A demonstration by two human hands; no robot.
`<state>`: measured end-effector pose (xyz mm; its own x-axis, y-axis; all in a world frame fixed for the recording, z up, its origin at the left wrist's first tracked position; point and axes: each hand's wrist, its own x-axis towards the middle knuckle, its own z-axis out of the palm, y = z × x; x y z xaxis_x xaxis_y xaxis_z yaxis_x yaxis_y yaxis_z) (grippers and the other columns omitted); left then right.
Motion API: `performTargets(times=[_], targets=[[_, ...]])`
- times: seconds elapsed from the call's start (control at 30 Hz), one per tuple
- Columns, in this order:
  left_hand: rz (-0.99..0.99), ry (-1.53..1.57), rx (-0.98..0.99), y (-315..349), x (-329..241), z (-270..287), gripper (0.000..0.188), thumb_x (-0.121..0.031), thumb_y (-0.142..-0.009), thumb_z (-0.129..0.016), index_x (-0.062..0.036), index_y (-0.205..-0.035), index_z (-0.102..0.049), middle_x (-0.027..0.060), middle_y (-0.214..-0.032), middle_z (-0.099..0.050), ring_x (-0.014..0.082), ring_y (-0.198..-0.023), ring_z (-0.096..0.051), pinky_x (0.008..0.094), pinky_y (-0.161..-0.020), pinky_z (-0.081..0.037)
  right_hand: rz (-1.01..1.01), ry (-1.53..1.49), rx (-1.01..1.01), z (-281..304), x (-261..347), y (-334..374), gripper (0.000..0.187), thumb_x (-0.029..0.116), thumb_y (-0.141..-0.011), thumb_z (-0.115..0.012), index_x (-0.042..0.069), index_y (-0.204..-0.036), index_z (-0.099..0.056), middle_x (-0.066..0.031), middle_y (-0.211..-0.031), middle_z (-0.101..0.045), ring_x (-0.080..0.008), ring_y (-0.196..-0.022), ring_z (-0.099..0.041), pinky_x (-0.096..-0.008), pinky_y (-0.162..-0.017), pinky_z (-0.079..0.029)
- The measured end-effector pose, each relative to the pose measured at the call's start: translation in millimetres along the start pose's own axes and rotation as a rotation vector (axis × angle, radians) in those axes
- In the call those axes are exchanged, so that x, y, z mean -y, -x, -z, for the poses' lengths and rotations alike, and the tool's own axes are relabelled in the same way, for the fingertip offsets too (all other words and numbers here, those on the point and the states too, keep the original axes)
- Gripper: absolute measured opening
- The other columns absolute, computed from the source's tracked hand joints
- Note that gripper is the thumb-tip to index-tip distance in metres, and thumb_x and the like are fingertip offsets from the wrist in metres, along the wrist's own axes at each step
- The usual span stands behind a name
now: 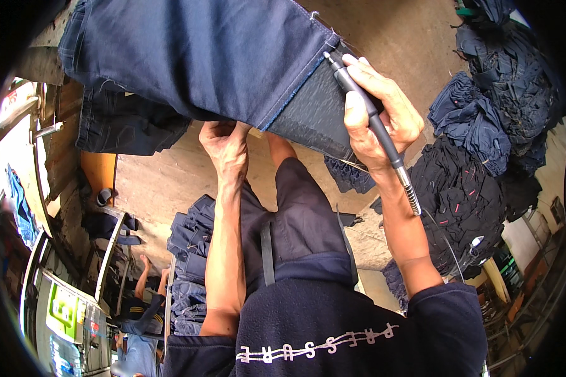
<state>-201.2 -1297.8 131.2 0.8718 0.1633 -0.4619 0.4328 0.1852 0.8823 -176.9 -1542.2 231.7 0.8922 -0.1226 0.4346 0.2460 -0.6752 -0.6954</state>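
Dark blue denim trousers (188, 60) are draped over a flat dark board (314, 103), and one leg's hem lies across it. A frayed, lighter blue line runs along that hem. In my right hand (387, 116) is a black pen-shaped rotary tool (372, 113) with a spring sleeve and a thin cable at its rear. Its metal tip sits at the hem, near the far corner; whether it touches the cloth I cannot tell. My left hand (223, 147) is closed at the near edge of the trouser leg, fingers pinching the cloth, fingertips partly hidden underneath.
Large heaps of black garments (453, 195) and dark blue garments (468, 116) lie at the right. Folded denim (192, 251) is stacked left of my legs. Another person's bare leg (143, 276) shows at lower left, beside a metal frame (110, 251). The tool's cable (446, 242) hangs by my right arm.
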Motion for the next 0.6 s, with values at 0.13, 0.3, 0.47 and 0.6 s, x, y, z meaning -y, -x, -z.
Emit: performTargets(times=[0.13, 0.3, 0.47, 0.6], targets=[[-0.015, 0.049, 0.012, 0.1, -0.6, -1.9, 0.030, 0.001, -0.088, -0.090, 0.0017, -0.114, -0.075, 0.0092, -0.105, -0.081, 0.0156, -0.094, -0.076, 0.0305, -0.090, -0.059, 0.025, -0.021, 0.013, 0.3, -0.2, -0.2, 0.024, 0.002, -0.079, -0.077, -0.005, -0.103, -0.079, -0.0203, -0.101, -0.083, -0.0357, -0.101, -0.083, -0.0464, -0.102, -0.065], [0.009, 0.011, 0.000, 0.8, -0.5, -0.7, 0.027, 0.002, -0.088, -0.088, 0.0014, -0.112, -0.075, 0.0090, -0.105, -0.081, 0.0155, -0.095, -0.076, 0.0304, -0.091, -0.059, 0.045, -0.054, 0.130, 6.0, 6.0, 3.8, 0.028, 0.003, -0.086, -0.073, -0.010, -0.110, -0.079, -0.0250, -0.109, -0.082, -0.0385, -0.110, -0.081, -0.0497, -0.107, -0.062], [-0.018, 0.077, 0.007, -0.1, 3.6, -0.6, 0.026, 0.003, -0.089, -0.088, 0.0009, -0.111, -0.075, 0.0091, -0.105, -0.081, 0.0153, -0.095, -0.076, 0.0305, -0.091, -0.059, 0.122, -0.113, 0.153, 3.3, 6.2, 2.9, 0.027, 0.002, -0.076, -0.076, -0.006, -0.102, -0.080, -0.0201, -0.100, -0.082, -0.0356, -0.100, -0.083, -0.0470, -0.100, -0.066], [-0.022, 0.069, 0.017, -1.4, 7.5, 0.9, 0.028, 0.000, -0.089, -0.090, 0.0007, -0.112, -0.075, 0.0090, -0.106, -0.081, 0.0158, -0.097, -0.076, 0.0313, -0.093, -0.059, 0.125, -0.103, 0.159, 3.1, 6.0, 1.9, 0.029, 0.003, -0.080, -0.074, -0.009, -0.106, -0.080, -0.0245, -0.103, -0.082, -0.0389, -0.103, -0.082, -0.0503, -0.102, -0.064]])
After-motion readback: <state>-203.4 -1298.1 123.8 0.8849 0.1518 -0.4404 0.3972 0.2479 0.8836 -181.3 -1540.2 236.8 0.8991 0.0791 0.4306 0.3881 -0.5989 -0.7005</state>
